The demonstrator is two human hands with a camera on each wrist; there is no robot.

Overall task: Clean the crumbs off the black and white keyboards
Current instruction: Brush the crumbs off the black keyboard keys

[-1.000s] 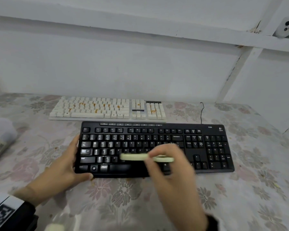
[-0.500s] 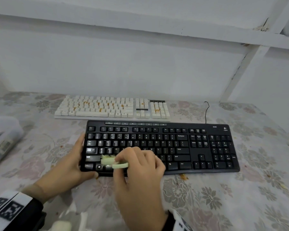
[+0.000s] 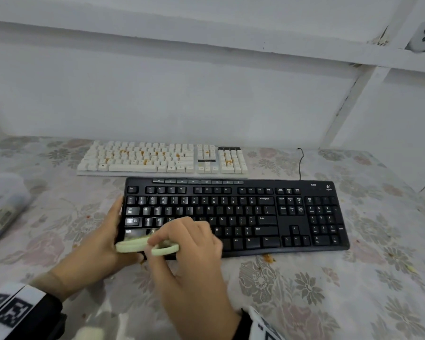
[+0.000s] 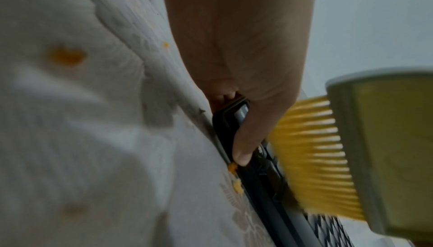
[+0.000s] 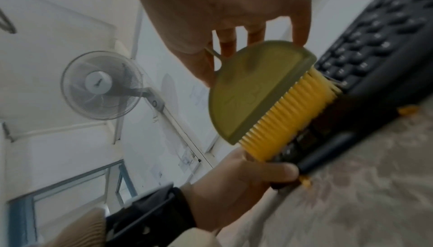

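1. Sweeping the black keyboard [image 3: 236, 215] is the step in hand: the right hand [image 3: 187, 244] has its grip clamped on a pale green brush [image 3: 146, 245], whose yellow bristles [image 5: 288, 113] meet the keys at the black keyboard's near left corner.
2. Against that same corner the left hand [image 3: 101, 244] is braced, its grip closed on the edge with the thumb [image 4: 243, 151] lying over the frame.
3. Behind the black keyboard and just apart from it lies the white keyboard [image 3: 162, 158], with orange crumbs [image 3: 145, 153] scattered on its keys; I judge it untouched.
4. Next, to my mind, the brush should carry its load off the black keyboard's near edge, then work the keys to the right.
5. Only the wrist views show the bristles and the loose crumbs [image 4: 236, 186] on the tabletop [image 3: 329, 290] touching the black keyboard's near edge; only the head view shows the white keyboard.
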